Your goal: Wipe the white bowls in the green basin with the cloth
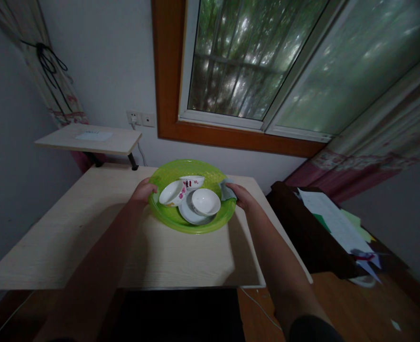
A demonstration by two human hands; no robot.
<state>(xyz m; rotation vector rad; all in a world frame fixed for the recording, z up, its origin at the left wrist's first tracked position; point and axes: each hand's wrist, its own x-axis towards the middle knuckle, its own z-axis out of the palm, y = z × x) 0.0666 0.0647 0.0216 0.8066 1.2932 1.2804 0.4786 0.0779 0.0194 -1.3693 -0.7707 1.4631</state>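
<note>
A round green plastic basin [170,222] is over the table, held at both sides. My left hand [143,191] is closed on its left rim, thumb on top. On the right rim, my right hand [240,194] grips the basin together with a grey-blue cloth [227,190] that drapes over the edge. Inside lie a tilted white bowl with pink flowers [172,194], another patterned bowl [192,182] behind it, and a plain white bowl [206,202] resting on a white plate [186,212]. Whether the basin touches the tabletop I cannot tell.
The pale wooden table [99,228] carries a small raised shelf [117,140] with a paper at its back left. Behind are a wall socket [140,118] and a window [245,61]. To the right stands a dark brown piece of furniture [302,232] with papers on it.
</note>
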